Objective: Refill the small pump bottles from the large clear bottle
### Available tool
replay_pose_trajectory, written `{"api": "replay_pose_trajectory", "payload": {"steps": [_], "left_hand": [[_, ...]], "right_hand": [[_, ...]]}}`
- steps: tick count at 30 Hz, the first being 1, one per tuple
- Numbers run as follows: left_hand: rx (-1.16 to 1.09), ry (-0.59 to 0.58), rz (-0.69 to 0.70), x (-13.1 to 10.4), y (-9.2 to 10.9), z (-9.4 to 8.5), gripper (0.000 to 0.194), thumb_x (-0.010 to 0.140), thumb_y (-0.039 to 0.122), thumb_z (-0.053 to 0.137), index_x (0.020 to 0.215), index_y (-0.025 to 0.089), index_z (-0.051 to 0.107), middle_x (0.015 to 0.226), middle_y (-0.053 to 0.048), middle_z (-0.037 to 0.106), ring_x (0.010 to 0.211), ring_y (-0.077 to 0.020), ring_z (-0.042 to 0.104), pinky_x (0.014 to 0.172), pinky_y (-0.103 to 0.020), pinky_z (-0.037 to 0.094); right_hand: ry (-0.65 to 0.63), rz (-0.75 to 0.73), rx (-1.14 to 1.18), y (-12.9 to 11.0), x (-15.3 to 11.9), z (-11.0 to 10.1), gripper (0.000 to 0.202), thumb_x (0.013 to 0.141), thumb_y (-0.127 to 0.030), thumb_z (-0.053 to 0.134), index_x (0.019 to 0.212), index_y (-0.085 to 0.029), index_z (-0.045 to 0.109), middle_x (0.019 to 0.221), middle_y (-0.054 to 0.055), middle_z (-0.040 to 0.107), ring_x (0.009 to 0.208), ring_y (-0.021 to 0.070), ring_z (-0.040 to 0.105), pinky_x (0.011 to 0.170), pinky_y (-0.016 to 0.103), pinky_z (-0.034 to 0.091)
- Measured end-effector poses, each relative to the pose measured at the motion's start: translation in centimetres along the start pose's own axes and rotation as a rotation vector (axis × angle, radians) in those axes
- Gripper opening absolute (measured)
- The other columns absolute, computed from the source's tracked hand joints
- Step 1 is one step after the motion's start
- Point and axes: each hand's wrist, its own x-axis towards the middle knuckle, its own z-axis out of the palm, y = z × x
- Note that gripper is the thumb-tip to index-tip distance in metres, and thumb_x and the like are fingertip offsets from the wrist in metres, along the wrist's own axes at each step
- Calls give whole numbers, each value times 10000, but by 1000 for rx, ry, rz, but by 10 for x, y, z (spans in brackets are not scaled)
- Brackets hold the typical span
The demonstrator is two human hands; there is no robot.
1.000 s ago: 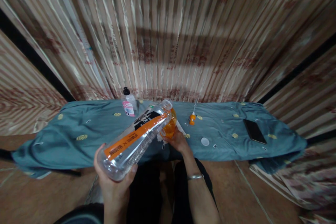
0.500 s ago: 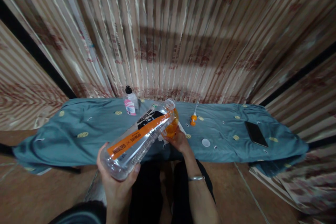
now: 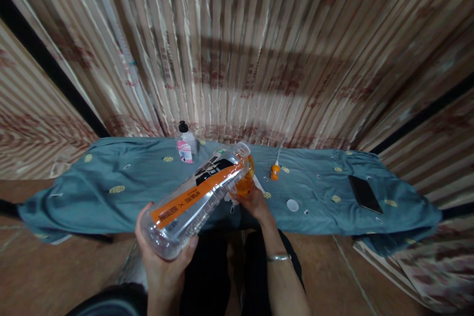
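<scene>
L hand (image 3: 162, 265) grips clear btl (image 3: 198, 200), tipped twd 1 o'clock; R hand (image 3: 255, 201) grips amber btl (image 3: 242, 187), part hidden, fill unclear

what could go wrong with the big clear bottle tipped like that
Spill: the large clear plastic bottle is tilted, its neck by the orange translucent container; their alignment is unclear, so any liquid might wet the blue-green patterned cloth.
Slip: the left hand holds the bottle only near its base, so it could slide or twist.
Bump: the bottle's neck might jog the container in the right hand.
</scene>
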Motion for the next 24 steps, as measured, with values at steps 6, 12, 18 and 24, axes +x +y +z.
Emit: {"api": "replay_pose_trajectory", "payload": {"steps": [6,12,18,24], "left_hand": [[22,36,-7,1,2,1,1172,434,396,1058,1466,249,522,1332,-102,649,1147,-303,682,1067,-462,548],[6,62,0,-2,7,6,1171,477,399,1047,1509,261,513,1273,-76,665,1083,-271,683,1126,-492,503],[9,41,-6,0,4,2,1238,492,392,1043,1588,261,482,1264,-73,666,1069,-267,673,1190,-544,445],[12,37,0,-5,13,12,1162,607,385,1010,1626,283,462,1284,-75,664,1188,-296,669,1233,-551,403]], "right_hand": [[25,-12,46,-2,-5,1,794,781,-372,884,1477,-210,538,1262,150,817,1175,378,795,1009,516,637],[41,-31,77,-5,-10,1,767,813,-384,865,1486,-199,547,1247,142,818,1175,366,795,1036,515,632],[119,-45,122,-7,-12,8,750,816,-339,866,1487,-239,547,1250,105,827,1159,330,805,1048,513,637],[176,-26,94,-7,-11,11,787,796,-359,877,1495,-226,542,1320,128,798,1211,333,783,1069,499,628]]}}
